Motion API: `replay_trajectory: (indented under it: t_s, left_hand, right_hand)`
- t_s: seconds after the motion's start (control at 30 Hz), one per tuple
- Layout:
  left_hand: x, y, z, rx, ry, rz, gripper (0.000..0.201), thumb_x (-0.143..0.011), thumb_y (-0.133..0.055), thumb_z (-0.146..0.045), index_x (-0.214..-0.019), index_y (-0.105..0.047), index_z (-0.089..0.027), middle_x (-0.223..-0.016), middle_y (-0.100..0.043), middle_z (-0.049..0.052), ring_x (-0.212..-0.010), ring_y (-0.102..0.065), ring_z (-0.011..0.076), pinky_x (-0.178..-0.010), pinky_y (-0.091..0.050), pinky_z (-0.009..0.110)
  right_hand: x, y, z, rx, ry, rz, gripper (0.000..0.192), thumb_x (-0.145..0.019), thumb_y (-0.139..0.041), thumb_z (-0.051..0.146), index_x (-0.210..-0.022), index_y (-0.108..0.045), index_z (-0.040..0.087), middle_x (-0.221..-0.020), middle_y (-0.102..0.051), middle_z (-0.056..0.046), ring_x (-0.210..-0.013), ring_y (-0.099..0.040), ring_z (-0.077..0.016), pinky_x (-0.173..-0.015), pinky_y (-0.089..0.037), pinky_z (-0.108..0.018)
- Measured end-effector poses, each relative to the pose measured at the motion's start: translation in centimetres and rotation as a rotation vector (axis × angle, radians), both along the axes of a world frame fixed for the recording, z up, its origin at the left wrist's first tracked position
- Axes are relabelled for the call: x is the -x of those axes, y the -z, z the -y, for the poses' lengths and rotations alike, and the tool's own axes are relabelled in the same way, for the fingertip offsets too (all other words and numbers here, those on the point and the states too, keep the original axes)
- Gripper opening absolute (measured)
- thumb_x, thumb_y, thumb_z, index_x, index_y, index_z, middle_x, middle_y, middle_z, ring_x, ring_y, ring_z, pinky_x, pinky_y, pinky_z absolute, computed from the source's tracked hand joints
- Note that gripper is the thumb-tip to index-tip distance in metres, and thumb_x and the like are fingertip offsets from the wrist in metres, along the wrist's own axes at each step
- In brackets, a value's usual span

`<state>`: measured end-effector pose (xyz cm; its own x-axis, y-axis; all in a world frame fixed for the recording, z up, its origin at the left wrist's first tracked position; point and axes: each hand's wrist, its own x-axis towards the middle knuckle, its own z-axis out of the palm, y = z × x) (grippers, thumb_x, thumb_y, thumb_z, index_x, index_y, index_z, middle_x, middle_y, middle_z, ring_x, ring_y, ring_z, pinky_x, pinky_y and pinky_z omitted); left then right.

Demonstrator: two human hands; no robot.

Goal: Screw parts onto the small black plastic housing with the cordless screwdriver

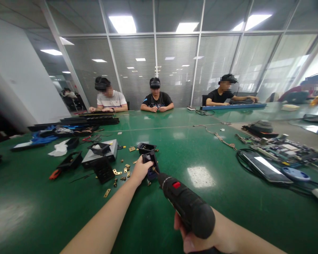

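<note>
My left hand (140,170) grips a small black plastic socket part (151,165) and holds it upright on the green table (201,148). My right hand (201,236) holds a black electric screwdriver (187,204) with a red switch, and its bit tip points into the part. Small brass contact pieces (120,173) lie scattered just left of my left hand. Another black socket housing (146,147) sits just behind the held part.
Black housings, a grey box (100,155) and long black power strips (76,121) lie at the left. Circuit boards (286,150), a tablet (265,165) and cables are at the right. Several people sit at the far side of the table.
</note>
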<state>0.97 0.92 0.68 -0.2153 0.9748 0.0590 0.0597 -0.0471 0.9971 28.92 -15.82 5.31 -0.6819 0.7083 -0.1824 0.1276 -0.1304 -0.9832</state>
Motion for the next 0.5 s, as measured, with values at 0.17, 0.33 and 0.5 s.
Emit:
replay_trajectory:
  t_s: [0.17, 0.33, 0.5]
  left_hand:
    - [0.02, 0.09, -0.12, -0.016, 0.021, -0.006, 0.043, -0.06, -0.082, -0.036, -0.099, -0.072, -0.02, -0.088, -0.078, 0.005, -0.081, -0.074, 0.0273, -0.086, -0.062, 0.045]
    - [-0.15, 0.08, -0.05, 0.007, 0.011, 0.008, 0.045, -0.061, -0.081, -0.036, -0.101, -0.071, -0.02, -0.089, -0.078, 0.005, -0.081, -0.074, 0.0274, -0.083, -0.062, 0.043]
    - [-0.31, -0.05, 0.07, 0.015, -0.002, 0.0, 0.045, -0.061, -0.08, -0.036, -0.102, -0.071, -0.021, -0.088, -0.078, 0.005, -0.079, -0.074, 0.0264, -0.082, -0.061, 0.042]
  right_hand:
    - [0.14, -0.69, 0.32, -0.003, 0.013, 0.024, 0.054, -0.057, -0.109, 0.041, -0.09, -0.076, 0.015, -0.081, -0.072, -0.002, -0.07, -0.061, -0.0147, -0.059, -0.044, -0.024]
    - [-0.14, -0.15, 0.33, 0.016, 0.015, 0.04, 0.061, -0.057, -0.107, 0.043, -0.103, -0.081, 0.014, -0.083, -0.074, -0.003, -0.07, -0.061, -0.0153, -0.063, -0.047, -0.026]
    - [-0.15, -0.01, 0.16, -0.02, -0.007, -0.003, 0.056, -0.058, -0.107, 0.047, -0.094, -0.079, 0.014, -0.08, -0.07, -0.002, -0.068, -0.057, -0.014, -0.058, -0.042, -0.024]
